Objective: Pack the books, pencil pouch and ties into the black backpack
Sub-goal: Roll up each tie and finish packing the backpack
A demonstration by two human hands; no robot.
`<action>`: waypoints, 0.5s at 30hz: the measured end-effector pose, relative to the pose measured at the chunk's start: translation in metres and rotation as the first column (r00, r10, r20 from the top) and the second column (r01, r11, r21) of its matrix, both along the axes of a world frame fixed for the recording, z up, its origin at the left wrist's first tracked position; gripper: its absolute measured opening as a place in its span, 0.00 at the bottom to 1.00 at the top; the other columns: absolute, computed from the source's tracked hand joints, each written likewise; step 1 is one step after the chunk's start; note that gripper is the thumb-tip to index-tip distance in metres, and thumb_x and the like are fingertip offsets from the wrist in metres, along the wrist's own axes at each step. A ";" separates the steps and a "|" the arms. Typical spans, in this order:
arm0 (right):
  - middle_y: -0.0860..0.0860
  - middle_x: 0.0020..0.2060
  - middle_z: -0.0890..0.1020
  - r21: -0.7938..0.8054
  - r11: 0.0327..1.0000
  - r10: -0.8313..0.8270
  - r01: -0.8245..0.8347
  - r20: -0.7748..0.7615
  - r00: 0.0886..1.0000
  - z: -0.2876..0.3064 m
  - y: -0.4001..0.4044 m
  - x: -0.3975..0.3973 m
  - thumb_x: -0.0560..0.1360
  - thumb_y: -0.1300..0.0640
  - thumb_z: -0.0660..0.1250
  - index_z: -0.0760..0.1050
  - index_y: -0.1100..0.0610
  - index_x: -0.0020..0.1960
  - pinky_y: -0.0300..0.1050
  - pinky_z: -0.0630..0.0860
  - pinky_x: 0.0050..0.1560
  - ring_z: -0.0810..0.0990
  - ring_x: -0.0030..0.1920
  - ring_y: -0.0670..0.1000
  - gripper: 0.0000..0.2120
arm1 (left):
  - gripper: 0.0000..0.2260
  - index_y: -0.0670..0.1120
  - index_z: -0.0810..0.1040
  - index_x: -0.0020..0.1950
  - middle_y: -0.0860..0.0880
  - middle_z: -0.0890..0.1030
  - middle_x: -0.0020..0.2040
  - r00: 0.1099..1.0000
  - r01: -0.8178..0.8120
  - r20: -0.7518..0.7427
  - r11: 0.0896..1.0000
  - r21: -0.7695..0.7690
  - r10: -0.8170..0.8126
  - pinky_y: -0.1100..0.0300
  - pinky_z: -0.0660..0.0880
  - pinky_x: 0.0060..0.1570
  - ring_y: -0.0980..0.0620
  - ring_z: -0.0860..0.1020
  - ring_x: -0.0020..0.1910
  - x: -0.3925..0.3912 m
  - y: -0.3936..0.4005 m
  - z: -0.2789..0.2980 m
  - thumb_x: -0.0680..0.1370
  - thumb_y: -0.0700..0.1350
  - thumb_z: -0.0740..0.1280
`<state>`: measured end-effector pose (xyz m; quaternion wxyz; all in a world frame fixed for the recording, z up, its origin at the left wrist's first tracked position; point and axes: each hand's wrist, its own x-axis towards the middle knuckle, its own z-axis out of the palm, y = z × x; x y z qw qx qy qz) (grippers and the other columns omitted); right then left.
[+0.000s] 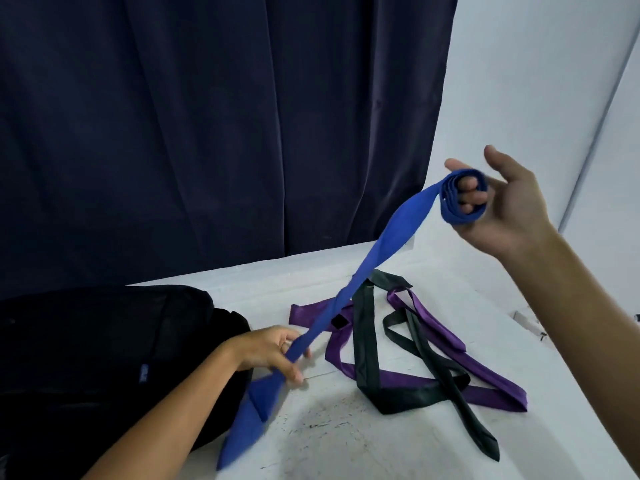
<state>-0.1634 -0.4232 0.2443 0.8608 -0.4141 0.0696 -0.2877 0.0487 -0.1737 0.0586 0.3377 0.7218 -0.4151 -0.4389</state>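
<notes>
Behind the white table [346, 441] hangs a dark blue curtain [207, 133], filling most of my feed. At the table's left sits the black backpack [86, 358], lying on its side; I cannot tell from here whether its opening is unzipped. No books or pencil pouch show in this view.

Next in size, the ties. A purple tie [485, 379] and a black tie [367, 358] lie tangled across each other on the table, right of the backpack. The blue tie [384, 251] is off the surface, stretched on a slant between my two hands, its wide end hanging down past the table edge beside the backpack.

My right hand [498, 209], raised high, has several turns of the narrow end coiled round two fingers, the thumb and other fingers spread loosely apart. My left hand [273, 351], low by the backpack, has its fingers curled round the tie's middle, pinching it taut.

I judge this to be the rolling step for the first tie. The fabric looks light, limp and rather slick (satin-like, going by the sheen of the purple one), so a coil should spring loose unless held across its flat sides. Best to grip the finished roll between thumb and fingers, then take the others by their wide ends.
</notes>
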 end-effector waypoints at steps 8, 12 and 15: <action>0.49 0.28 0.75 0.045 0.999 0.028 -0.028 -0.007 1.000 -0.003 -0.011 -0.003 0.78 0.48 0.60 0.74 0.61 0.53 0.34 0.69 0.26 0.70 0.23 0.43 0.16 | 0.38 0.43 0.71 0.68 0.42 0.80 0.37 0.918 -0.174 -0.375 0.982 -0.080 0.132 0.65 0.73 0.22 0.55 0.74 0.22 0.027 0.006 0.044 0.60 0.45 0.81; 0.51 0.30 0.77 0.029 0.995 0.097 -0.096 -0.039 0.995 -0.006 -0.006 -0.004 0.80 0.47 0.57 0.74 0.61 0.52 0.35 0.72 0.27 0.73 0.24 0.44 0.17 | 0.34 0.44 0.70 0.70 0.42 0.82 0.52 0.828 -0.516 0.118 0.828 -0.217 0.547 0.59 0.78 0.38 0.49 0.82 0.43 0.057 -0.016 0.096 0.67 0.44 0.79; 0.55 0.33 0.80 -0.006 0.987 0.160 -0.161 -0.061 0.985 -0.006 0.007 -0.005 0.80 0.47 0.58 0.73 0.64 0.60 0.37 0.76 0.29 0.76 0.26 0.48 0.21 | 0.27 0.46 0.74 0.67 0.44 0.81 0.57 0.689 -0.554 0.217 0.695 -0.458 0.692 0.59 0.76 0.46 0.48 0.80 0.55 0.053 -0.032 0.122 0.70 0.44 0.78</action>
